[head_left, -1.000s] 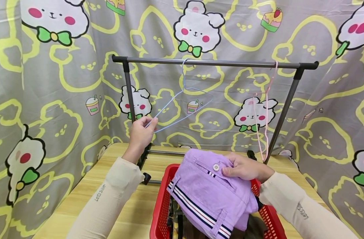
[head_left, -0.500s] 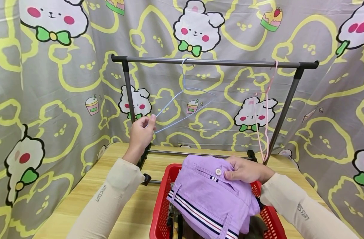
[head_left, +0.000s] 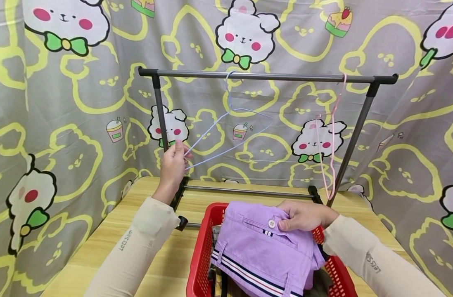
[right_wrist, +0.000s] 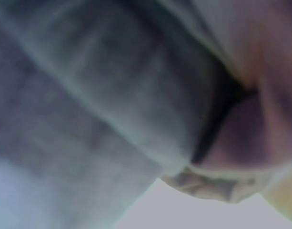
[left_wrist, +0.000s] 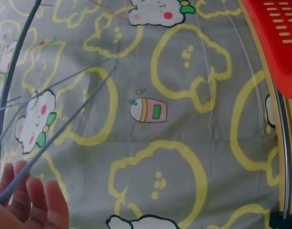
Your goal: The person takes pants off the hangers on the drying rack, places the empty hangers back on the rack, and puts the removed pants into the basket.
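In the head view my left hand [head_left: 174, 164] holds the left corner of a thin blue clothes hanger [head_left: 207, 133], thumb on the near side and fingers behind the wire. The hanger's hook sits over the rack's bar. The left wrist view shows its blue wire [left_wrist: 60, 133] crossing the curled fingers [left_wrist: 55, 202]. My right hand [head_left: 304, 215] grips folded purple trousers [head_left: 263, 247] at a back pocket with a white button, thumb on top. A striped waistband runs along their lower edge. Blurred folds of cloth [right_wrist: 112, 81] fill most of the right wrist view.
Under the trousers stands a red plastic basket [head_left: 198, 255] with dark clothes in it. A grey metal rack [head_left: 278, 77] rises from the wooden table [head_left: 137, 231]. A pink hanger [head_left: 332, 152] hangs near the bar's right end. A patterned curtain [head_left: 81, 136] encloses the back and sides.
The trousers have come down lower over the basket with my right hand. My left hand has shifted slightly left and turned, and the blue hanger has swung round to show more of its width.
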A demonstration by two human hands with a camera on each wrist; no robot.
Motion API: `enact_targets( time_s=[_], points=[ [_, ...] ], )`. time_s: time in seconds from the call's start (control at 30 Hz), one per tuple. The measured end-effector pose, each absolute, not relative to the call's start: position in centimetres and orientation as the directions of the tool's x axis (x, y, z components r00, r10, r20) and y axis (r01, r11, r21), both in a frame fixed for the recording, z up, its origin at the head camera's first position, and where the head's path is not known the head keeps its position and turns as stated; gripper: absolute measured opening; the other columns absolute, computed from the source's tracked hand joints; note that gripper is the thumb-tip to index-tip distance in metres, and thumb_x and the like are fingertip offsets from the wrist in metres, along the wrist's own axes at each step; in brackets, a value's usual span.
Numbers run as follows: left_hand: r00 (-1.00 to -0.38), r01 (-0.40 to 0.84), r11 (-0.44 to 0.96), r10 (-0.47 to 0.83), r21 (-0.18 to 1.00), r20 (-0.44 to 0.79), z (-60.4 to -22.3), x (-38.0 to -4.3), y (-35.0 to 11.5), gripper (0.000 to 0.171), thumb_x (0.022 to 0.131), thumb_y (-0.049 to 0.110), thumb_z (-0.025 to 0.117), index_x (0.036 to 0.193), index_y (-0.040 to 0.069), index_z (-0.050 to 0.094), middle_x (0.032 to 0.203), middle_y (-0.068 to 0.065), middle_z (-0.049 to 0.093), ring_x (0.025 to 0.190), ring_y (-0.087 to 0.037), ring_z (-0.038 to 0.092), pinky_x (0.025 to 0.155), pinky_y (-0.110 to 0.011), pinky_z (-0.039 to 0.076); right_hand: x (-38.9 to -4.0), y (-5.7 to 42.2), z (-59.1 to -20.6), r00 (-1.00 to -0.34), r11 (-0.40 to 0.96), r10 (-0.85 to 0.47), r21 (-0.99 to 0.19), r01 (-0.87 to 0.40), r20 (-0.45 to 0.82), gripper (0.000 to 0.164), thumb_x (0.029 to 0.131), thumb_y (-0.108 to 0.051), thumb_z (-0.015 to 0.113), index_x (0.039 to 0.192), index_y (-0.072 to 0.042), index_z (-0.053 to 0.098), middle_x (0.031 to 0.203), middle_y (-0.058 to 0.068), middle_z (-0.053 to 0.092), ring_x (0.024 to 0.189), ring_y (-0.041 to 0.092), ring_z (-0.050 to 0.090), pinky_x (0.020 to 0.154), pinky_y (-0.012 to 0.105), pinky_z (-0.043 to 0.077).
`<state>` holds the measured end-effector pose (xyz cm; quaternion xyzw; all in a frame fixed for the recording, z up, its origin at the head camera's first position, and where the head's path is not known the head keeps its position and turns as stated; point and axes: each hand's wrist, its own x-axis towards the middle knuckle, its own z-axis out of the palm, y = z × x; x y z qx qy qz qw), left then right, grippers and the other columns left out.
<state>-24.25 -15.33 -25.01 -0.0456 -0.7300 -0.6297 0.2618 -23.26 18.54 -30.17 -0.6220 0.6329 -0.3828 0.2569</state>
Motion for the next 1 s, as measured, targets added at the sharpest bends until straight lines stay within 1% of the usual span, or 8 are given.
enact_targets(
  time_s=[0.1, 0.23, 0.33, 0.47, 0.57, 0.7, 0.8, 1.0],
  points=[
    [-0.859, 0.390, 0.182, -0.283, 0.903, 0.428, -25.0, -24.4, -15.6, 0.060, 0.095, 0.053, 0.023, 0.097, 0.000, 0.052, 0.088, -0.012, 0.054, 0.069, -0.017, 0.047, 0.062, -0.030, 0.043, -23.3, 18.6, -30.2, -0.100, -0.055, -0.985, -0.809, -0.585, 0.140, 0.019, 0.093, -0.006, 0.048, 0.108, -0.007, 0.059, 0.099, 0.005, 0.065, 0.083, 0.007, 0.058, 0.068, 0.031, 0.051],
    [-0.870, 0.362, 0.110, -0.318, 0.926, 0.378, -25.0, -24.4, -15.9, 0.053, 0.096, 0.050, 0.022, 0.105, 0.004, 0.046, 0.095, -0.012, 0.052, 0.075, -0.019, 0.048, 0.070, -0.031, 0.041, -23.2, 18.7, -30.4, -0.140, -0.003, -0.985, -0.821, -0.571, 0.100, 0.019, 0.093, -0.007, 0.048, 0.108, -0.008, 0.060, 0.098, 0.004, 0.065, 0.082, 0.008, 0.058, 0.069, 0.030, 0.050],
    [-0.874, 0.342, 0.083, -0.338, 0.936, 0.349, -25.0, -24.4, -16.0, 0.052, 0.095, 0.051, 0.022, 0.108, 0.005, 0.042, 0.096, -0.008, 0.051, 0.081, -0.024, 0.049, 0.069, -0.029, 0.039, -23.2, 18.9, -30.6, -0.164, 0.026, -0.983, -0.827, -0.562, 0.081, 0.020, 0.093, -0.007, 0.047, 0.109, -0.008, 0.060, 0.098, 0.004, 0.065, 0.083, 0.010, 0.059, 0.070, 0.031, 0.050],
    [-0.878, 0.332, 0.055, -0.346, 0.942, 0.330, -25.0, -24.4, -16.2, 0.052, 0.095, 0.051, 0.021, 0.110, 0.005, 0.038, 0.097, -0.008, 0.050, 0.086, -0.028, 0.048, 0.067, -0.026, 0.037, -23.4, 18.9, -31.1, -0.181, 0.041, -0.981, -0.830, -0.556, 0.073, 0.022, 0.094, -0.004, 0.045, 0.110, -0.006, 0.059, 0.099, 0.005, 0.065, 0.084, 0.010, 0.060, 0.071, 0.032, 0.051],
    [-0.873, 0.326, 0.059, -0.363, 0.943, 0.325, -25.1, -24.6, -16.3, 0.047, 0.095, 0.050, 0.022, 0.107, 0.007, 0.038, 0.097, -0.008, 0.048, 0.085, -0.025, 0.047, 0.072, -0.028, 0.037, -23.5, 18.8, -31.4, -0.204, 0.077, -0.978, -0.835, -0.544, 0.043, 0.023, 0.094, -0.003, 0.045, 0.111, -0.007, 0.059, 0.100, 0.004, 0.065, 0.084, 0.010, 0.060, 0.072, 0.032, 0.051],
    [-0.868, 0.298, 0.099, -0.386, 0.949, 0.313, -25.2, -24.6, -16.6, 0.045, 0.095, 0.051, 0.021, 0.104, 0.012, 0.040, 0.100, -0.006, 0.049, 0.082, -0.018, 0.047, 0.067, -0.030, 0.036, -23.5, 18.6, -31.5, -0.233, 0.122, -0.972, -0.822, -0.556, 0.014, 0.021, 0.094, -0.007, 0.046, 0.109, -0.009, 0.061, 0.097, 0.002, 0.065, 0.082, 0.009, 0.060, 0.071, 0.031, 0.051],
    [-0.872, 0.280, 0.116, -0.385, 0.953, 0.303, -25.3, -24.6, -16.8, 0.045, 0.096, 0.051, 0.021, 0.106, 0.012, 0.040, 0.104, -0.009, 0.051, 0.083, -0.018, 0.048, 0.063, -0.029, 0.034, -23.6, 18.4, -31.6, -0.260, 0.159, -0.966, -0.781, -0.604, 0.004, 0.018, 0.094, -0.012, 0.048, 0.106, -0.012, 0.062, 0.095, -0.001, 0.065, 0.080, 0.007, 0.059, 0.071, 0.029, 0.050],
    [-0.877, 0.262, 0.130, -0.382, 0.956, 0.292, -25.4, -24.5, -17.0, 0.048, 0.094, 0.055, 0.021, 0.107, 0.012, 0.040, 0.105, -0.009, 0.051, 0.085, -0.020, 0.048, 0.067, -0.029, 0.034, -23.6, 17.7, -31.6, -0.323, 0.254, -0.946, -0.675, -0.693, -0.025, 0.013, 0.093, -0.023, 0.051, 0.099, -0.020, 0.061, 0.090, -0.010, 0.062, 0.076, 0.001, 0.055, 0.071, 0.025, 0.048]
  ],
)
